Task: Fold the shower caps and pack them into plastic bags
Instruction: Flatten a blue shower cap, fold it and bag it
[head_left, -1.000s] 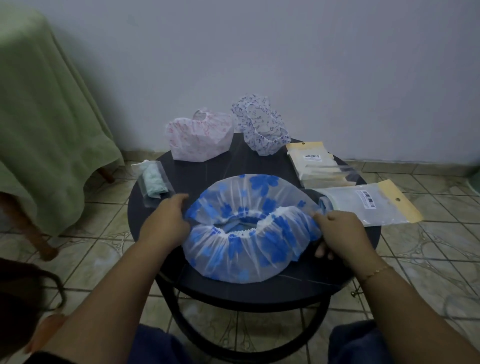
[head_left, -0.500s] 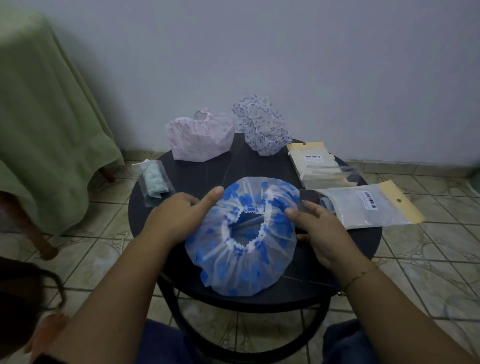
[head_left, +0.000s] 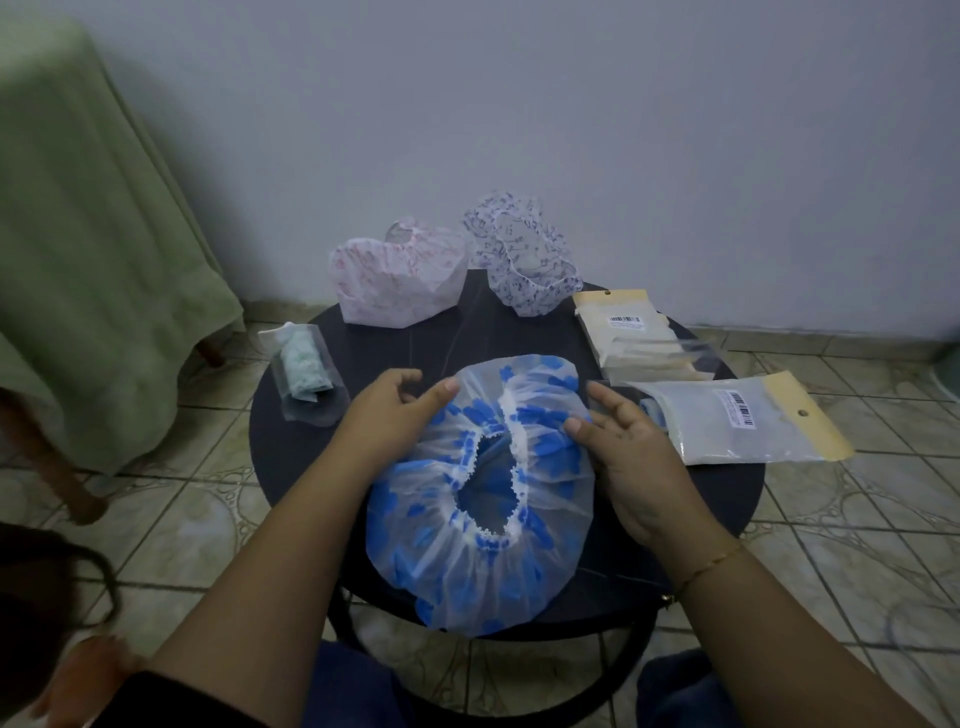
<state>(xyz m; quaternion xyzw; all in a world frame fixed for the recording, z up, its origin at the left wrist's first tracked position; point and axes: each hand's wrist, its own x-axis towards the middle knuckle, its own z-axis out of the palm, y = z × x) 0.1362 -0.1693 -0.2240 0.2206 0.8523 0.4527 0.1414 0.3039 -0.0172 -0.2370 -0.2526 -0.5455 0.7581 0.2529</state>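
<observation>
A clear shower cap with blue flowers (head_left: 478, 525) lies on the round black table (head_left: 291, 457), its elastic opening facing up. My left hand (head_left: 389, 415) rests on the cap's upper left edge with thumb and fingers loosely extended. At the cap's right edge, my right hand (head_left: 623, 452) has straight fingers and its thumb touches the gathered rim. A pink-printed cap (head_left: 400, 280) and a purple-printed cap (head_left: 524, 265) sit unfolded at the table's back. One plastic bag (head_left: 737, 421) with a tan header lies right of my right hand.
A small bag holding a folded green cap (head_left: 304, 366) lies at the table's left. A stack of tan-headed bags (head_left: 634, 338) sits at the back right. Furniture draped in green cloth (head_left: 88, 234) stands to the left, and a wall is close behind.
The cap, pulled wide between both hands a second ago, has drawn into a round shape. Both hands moved from its sides up to its far edge.
</observation>
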